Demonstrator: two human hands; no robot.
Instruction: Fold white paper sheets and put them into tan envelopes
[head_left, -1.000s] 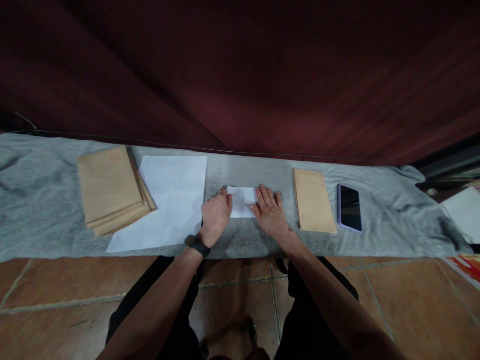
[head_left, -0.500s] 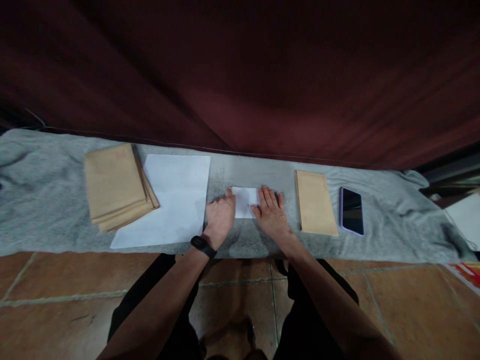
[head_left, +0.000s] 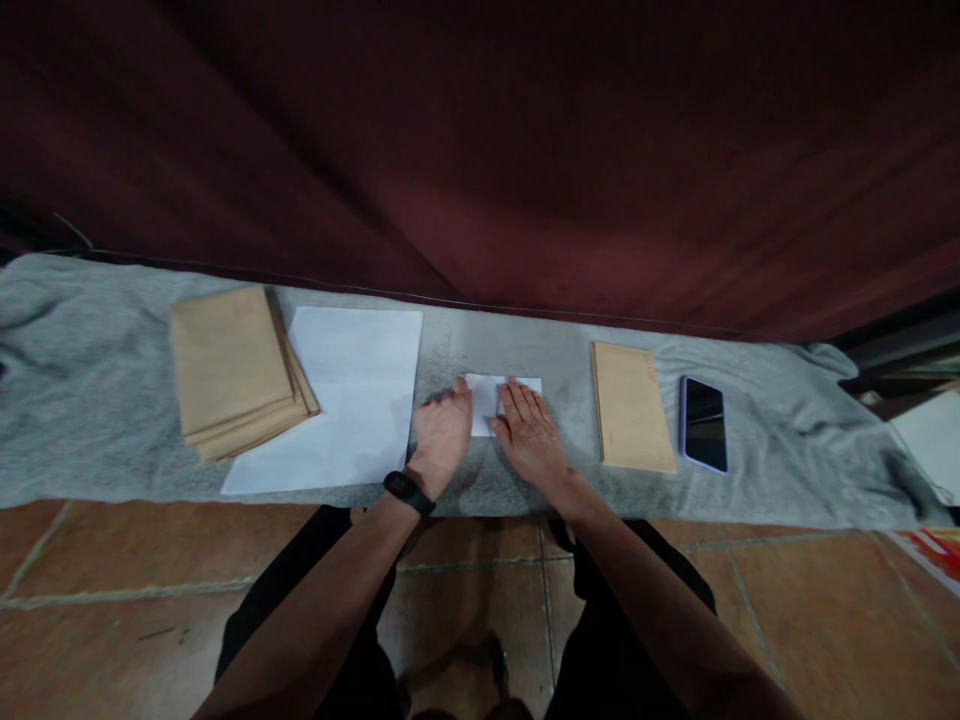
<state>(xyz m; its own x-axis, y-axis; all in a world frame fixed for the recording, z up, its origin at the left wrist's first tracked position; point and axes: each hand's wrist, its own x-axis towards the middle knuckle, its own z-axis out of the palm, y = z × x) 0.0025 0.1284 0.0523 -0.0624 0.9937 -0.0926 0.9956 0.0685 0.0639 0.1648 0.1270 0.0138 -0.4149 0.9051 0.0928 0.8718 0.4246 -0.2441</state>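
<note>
A small folded white paper (head_left: 484, 396) lies flat on the grey cloth in front of me. My left hand (head_left: 442, 432) is closed at its left end, fingers curled and thumb against the edge; the fingertips are partly hidden. Stretched out flat over the right part of the paper, my right hand (head_left: 531, 432) presses on it with the fingers close together and the thumb apart. Some of the paper is covered by that hand. To the left of my left hand is a large white sheet of paper (head_left: 352, 390) with creases.
Several brown envelopes (head_left: 229, 360) are stacked on the large sheet's left side. More brown envelopes (head_left: 636, 405) lie to the right, beside a phone (head_left: 705, 425). Grey cloth (head_left: 787, 430) covers the narrow bench. A dark red curtain (head_left: 480, 180) hangs behind it.
My right hand has slid left along the folded paper, uncovering its right end. My left hand has stayed at the left edge.
</note>
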